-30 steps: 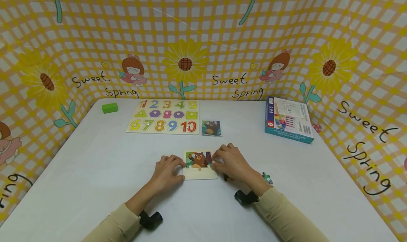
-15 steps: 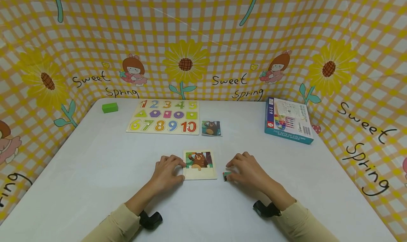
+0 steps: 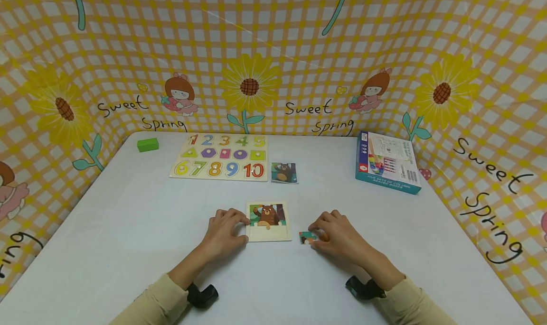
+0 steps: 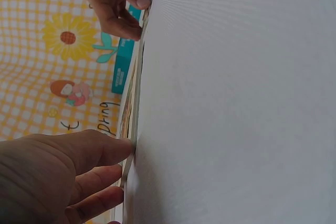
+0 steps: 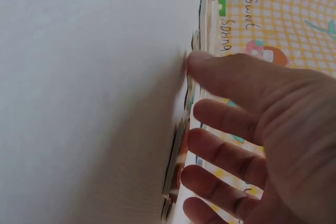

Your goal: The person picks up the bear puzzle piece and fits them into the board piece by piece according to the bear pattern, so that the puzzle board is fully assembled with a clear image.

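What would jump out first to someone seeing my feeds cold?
Probably the bear puzzle near the middle of the white table, its lower strip bare and the left hand touching its left edge. Next, just right of it, the right hand with fingertips at loose puzzle pieces. Behind the table, the yellow checked backdrop with big sunflowers also competes for attention.
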Available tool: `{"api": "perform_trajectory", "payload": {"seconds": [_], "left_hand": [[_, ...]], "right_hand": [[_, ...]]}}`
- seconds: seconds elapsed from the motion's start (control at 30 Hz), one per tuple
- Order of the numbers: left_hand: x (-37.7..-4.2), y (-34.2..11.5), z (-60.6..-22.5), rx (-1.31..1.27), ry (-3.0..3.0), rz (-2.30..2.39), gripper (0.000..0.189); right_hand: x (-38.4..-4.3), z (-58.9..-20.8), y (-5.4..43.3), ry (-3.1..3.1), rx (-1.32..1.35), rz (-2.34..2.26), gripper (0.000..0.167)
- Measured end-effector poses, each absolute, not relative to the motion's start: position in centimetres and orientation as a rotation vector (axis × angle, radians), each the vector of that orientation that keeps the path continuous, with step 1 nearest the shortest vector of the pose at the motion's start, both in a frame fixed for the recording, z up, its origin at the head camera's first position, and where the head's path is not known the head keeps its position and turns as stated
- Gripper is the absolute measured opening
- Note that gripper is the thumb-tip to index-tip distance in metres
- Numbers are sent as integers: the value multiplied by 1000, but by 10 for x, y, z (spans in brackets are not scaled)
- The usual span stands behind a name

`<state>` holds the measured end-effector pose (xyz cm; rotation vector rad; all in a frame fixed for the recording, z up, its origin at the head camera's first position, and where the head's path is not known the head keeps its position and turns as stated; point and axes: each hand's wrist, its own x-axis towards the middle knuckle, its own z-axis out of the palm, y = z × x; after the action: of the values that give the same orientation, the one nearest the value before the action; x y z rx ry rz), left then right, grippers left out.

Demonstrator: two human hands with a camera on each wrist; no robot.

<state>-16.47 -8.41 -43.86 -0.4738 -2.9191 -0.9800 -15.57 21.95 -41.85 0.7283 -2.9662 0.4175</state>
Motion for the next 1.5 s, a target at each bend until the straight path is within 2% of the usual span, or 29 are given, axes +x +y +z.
{"api": "perform_trajectory", "payload": {"seconds": [0.57, 1.2, 1.5], "left_hand": [[-165, -84, -437, -483, -2906, -988, 29], [-166, -86, -438, -491, -2897, -1017, 28], [-165, -86, -438, -484, -2903, -1006, 29]], "right_hand": [[-157, -424, 220, -2913, 742, 443, 22], [-161, -416, 210, -2908, 759, 443, 27], [-171, -413, 194, -2857, 893, 516, 25]]}}
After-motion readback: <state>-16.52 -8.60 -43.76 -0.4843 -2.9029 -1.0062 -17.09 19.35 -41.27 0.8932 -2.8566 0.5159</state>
